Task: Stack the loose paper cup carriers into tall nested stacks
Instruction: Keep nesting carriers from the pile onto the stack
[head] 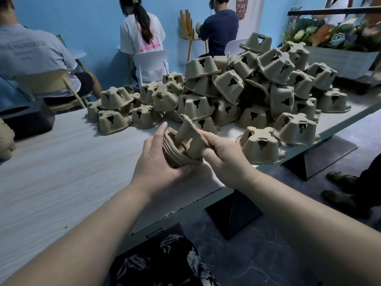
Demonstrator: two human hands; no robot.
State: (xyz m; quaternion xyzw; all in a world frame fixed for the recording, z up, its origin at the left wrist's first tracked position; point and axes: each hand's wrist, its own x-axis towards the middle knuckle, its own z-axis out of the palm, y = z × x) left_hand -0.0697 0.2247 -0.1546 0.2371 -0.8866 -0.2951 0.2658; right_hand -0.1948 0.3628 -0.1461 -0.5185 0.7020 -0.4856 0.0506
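Holding a small nested stack (175, 151) above the table (61, 162) in my curled left hand (156, 159), I am pinching one carrier (189, 133) with my right hand (224, 153), fitting it in. Next, it needs lining up straight.

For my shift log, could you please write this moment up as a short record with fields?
setting: table with a heap of loose carriers
left hand: holds a small nested stack tilted on its side
right hand: holds a single carrier at the stack's open end
nesting: carrier not yet seated in the stack
nearest loose carrier: upside down at the table edge, right of the hands
background: people seated with backs turned
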